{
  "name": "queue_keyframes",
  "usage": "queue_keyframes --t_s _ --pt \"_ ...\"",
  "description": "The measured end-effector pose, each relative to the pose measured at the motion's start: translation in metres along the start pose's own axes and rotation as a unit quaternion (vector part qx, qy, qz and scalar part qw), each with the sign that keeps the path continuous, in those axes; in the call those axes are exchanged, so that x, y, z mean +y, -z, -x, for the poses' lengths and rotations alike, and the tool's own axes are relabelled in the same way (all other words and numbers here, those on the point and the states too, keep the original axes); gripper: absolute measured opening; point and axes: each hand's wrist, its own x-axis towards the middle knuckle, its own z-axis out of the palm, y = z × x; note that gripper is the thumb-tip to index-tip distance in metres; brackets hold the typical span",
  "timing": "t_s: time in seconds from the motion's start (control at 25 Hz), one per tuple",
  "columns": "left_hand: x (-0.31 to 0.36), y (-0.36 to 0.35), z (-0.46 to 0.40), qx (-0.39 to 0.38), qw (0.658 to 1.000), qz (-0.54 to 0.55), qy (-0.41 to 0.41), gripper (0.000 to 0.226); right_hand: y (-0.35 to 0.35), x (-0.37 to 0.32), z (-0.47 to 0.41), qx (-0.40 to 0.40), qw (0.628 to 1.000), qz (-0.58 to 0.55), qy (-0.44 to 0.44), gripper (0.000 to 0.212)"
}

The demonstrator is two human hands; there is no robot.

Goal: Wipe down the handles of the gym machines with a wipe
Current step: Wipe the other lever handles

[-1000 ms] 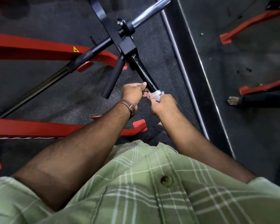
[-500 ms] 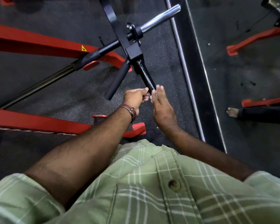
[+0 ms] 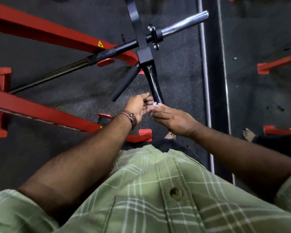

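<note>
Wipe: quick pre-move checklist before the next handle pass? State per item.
1. Wipe in hand: ok, a small white piece shows at the right hand's fingertips.
2. Firm hold on it: cannot tell, mostly hidden between both hands.
3. Left hand free to steady: ok, fingers relaxed, gripping nothing visible.
4. Glossy handle within reach: ok, its near end sits right at the hands.
5. Foam-grip handle unobstructed: ok, nothing touching it.
6. Wipe on a handle: not ok, no contact seen.

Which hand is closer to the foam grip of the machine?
Left. The left hand is just below and right of the foam grip's free end; the right hand is farther right, beyond the glossy black handle.
</note>
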Motion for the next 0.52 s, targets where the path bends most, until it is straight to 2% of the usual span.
queue_keyframes --t_s 0.04,0.12,0.2,0.28,0.4,0.44,0.52 --pt "0.000 0.000 0.001 0.010 1.000 0.008 0.001 0.029 0.009 0.009 0.005 0.017 1.000 -0.020 0.000 0.038" --pt "-0.003 -0.003 0.003 0.025 0.999 0.039 -0.005 0.030 0.021 0.028 -0.005 0.025 0.995 -0.063 -0.071 0.045" --pt "-0.011 -0.010 0.008 0.048 0.995 0.086 -0.019 0.027 0.022 0.038 -0.031 0.004 0.989 -0.098 -0.110 0.050" --pt "-0.019 -0.016 0.011 0.079 0.988 0.130 -0.029 0.022 0.017 0.042 -0.040 -0.007 0.993 -0.108 -0.048 0.054" --pt "-0.031 -0.021 0.014 0.114 0.973 0.200 -0.029 0.028 0.022 0.061 -0.009 -0.054 0.985 -0.143 0.077 0.062" --pt "-0.035 -0.024 0.016 0.120 0.965 0.229 -0.035 0.030 0.029 0.073 -0.007 -0.059 0.983 -0.148 0.089 0.065" --pt "-0.041 -0.029 0.019 0.132 0.949 0.279 -0.059 0.027 0.034 0.094 -0.027 -0.077 0.986 -0.140 0.052 0.067"
